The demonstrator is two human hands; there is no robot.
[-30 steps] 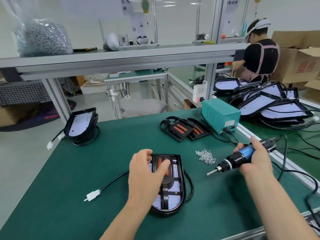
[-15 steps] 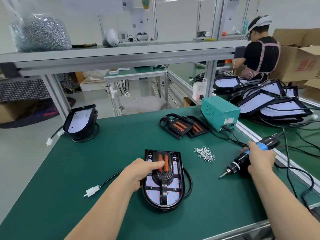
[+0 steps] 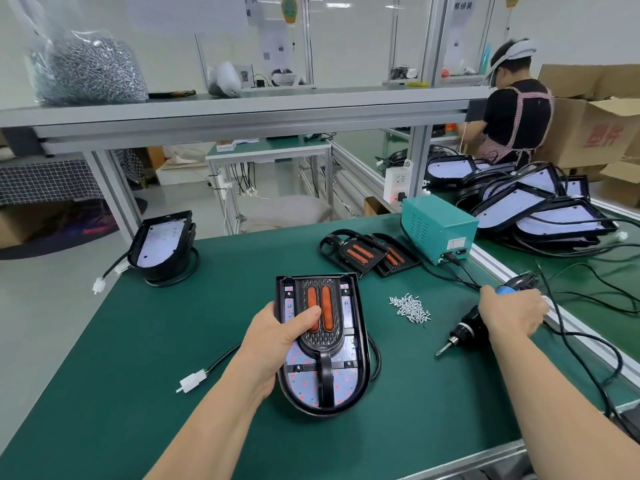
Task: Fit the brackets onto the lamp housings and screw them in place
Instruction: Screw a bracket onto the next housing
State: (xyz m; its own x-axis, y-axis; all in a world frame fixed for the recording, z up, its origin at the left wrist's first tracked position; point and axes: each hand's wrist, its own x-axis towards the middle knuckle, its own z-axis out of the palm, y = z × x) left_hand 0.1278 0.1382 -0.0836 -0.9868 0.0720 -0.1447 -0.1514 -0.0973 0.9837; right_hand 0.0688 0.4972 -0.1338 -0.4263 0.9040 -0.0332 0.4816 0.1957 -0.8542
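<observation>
A black lamp housing (image 3: pixel 353 368) with a white LED board is tilted up off the green mat, a black bracket (image 3: pixel 320 327) with two orange strips seated in it. My left hand (image 3: pixel 277 341) grips the housing's left edge, thumb pressing on the bracket. My right hand (image 3: pixel 509 315) holds the electric screwdriver (image 3: pixel 464 332) low over the mat at the right, its bit pointing down-left. A small pile of screws (image 3: pixel 410 308) lies between housing and screwdriver. Two spare brackets (image 3: pixel 367 252) lie behind.
Another lamp housing (image 3: pixel 161 244) leans at the mat's far left. A teal power box (image 3: pixel 438 226) stands at the back right, cables trailing to the screwdriver. More housings (image 3: pixel 540 209) are stacked on the neighbouring bench, where a person (image 3: pixel 512 105) works. The housing's white connector (image 3: pixel 188 382) lies left.
My left hand has shifted from on top of the bracket to the housing's left edge and tipped it up. My right hand has lowered the screwdriver toward the mat at the right.
</observation>
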